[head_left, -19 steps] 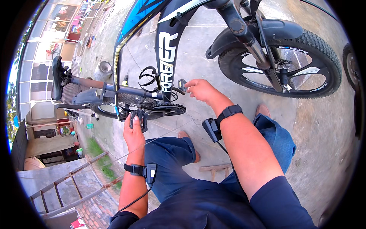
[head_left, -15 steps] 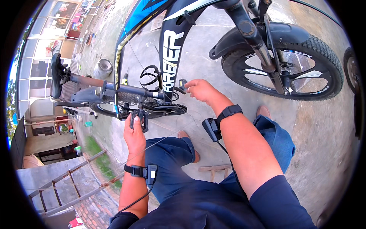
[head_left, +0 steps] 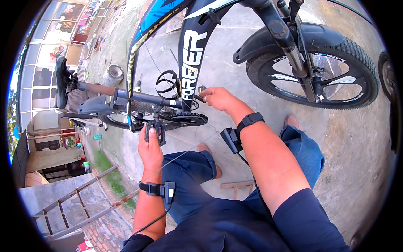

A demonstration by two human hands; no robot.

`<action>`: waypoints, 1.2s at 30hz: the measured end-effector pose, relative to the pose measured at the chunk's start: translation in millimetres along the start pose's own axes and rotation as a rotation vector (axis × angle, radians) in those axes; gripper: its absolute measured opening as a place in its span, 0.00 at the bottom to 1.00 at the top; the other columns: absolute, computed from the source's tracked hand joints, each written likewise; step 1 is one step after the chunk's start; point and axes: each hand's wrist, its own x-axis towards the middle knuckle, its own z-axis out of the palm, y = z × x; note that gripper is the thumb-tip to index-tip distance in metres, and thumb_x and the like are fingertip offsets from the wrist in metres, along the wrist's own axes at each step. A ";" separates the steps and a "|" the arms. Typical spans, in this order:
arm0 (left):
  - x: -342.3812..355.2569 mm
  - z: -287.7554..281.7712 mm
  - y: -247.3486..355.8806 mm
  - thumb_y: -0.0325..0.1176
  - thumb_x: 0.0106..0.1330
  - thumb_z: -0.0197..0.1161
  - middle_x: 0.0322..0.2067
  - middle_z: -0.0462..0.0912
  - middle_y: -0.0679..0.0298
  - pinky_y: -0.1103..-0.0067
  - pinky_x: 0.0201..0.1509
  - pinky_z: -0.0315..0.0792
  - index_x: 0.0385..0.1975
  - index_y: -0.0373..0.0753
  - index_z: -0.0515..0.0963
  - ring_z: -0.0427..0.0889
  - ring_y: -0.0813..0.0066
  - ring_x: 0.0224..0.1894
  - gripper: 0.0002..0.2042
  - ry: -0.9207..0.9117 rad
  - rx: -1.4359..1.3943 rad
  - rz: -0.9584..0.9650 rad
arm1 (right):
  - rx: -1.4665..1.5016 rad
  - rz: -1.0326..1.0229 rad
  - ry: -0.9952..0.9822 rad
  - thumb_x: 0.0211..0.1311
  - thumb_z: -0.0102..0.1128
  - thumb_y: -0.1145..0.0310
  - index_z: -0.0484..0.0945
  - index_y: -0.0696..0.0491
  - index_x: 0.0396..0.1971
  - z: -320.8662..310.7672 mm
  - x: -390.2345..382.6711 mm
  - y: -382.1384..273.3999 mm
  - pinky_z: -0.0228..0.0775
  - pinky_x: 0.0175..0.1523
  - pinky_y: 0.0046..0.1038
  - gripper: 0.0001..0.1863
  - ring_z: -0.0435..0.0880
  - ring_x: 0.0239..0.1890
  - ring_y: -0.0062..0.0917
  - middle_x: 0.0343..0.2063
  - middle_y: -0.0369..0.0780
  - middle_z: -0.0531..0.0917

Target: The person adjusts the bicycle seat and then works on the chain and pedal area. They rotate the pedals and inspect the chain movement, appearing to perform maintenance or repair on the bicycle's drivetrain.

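Note:
A bicycle with a black, white and blue frame stands in front of me. My left hand is closed on the near black pedal, its thumb lying along the pedal body. On the frame's other side, my right hand has its fingertips closed on the far pedal; part of that pedal is hidden behind the fingers. Between the two hands are the chainring and the chain. A curved black bottle cage sits above them on the frame.
The front wheel with its black mudguard is at the upper right, the saddle far left. A stone pot stands on the concrete beyond the bicycle. A ladder lies at lower left. Another wheel edges in at right.
Bicycle and hands sit slightly further right in the picture. Both hands stay on their pedals, which show little or no turning.

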 end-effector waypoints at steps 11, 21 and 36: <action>3.7 -1.1 -7.5 0.36 0.72 0.55 0.43 0.79 0.62 0.83 0.42 0.73 0.56 0.28 0.67 0.79 0.78 0.40 0.19 0.024 0.017 0.002 | 0.148 0.032 0.088 0.57 0.56 0.72 0.81 0.53 0.49 -14.2 -18.5 -12.7 0.73 0.39 0.30 0.19 0.83 0.36 0.28 0.40 0.44 0.84; 3.3 -0.1 -10.2 0.36 0.72 0.54 0.41 0.79 0.63 0.83 0.43 0.74 0.53 0.30 0.70 0.78 0.79 0.39 0.17 0.025 -0.039 0.029 | 0.163 0.076 0.008 0.62 0.54 0.69 0.76 0.50 0.55 -22.3 -42.6 -21.5 0.68 0.51 0.33 0.20 0.78 0.51 0.32 0.50 0.42 0.79; 12.3 2.3 -24.4 0.36 0.71 0.56 0.40 0.80 0.60 0.81 0.45 0.75 0.53 0.27 0.71 0.79 0.79 0.39 0.19 0.043 -0.166 0.097 | 0.028 -0.011 0.081 0.64 0.49 0.66 0.73 0.53 0.57 -42.2 -114.7 -35.3 0.68 0.55 0.32 0.22 0.78 0.51 0.30 0.52 0.42 0.79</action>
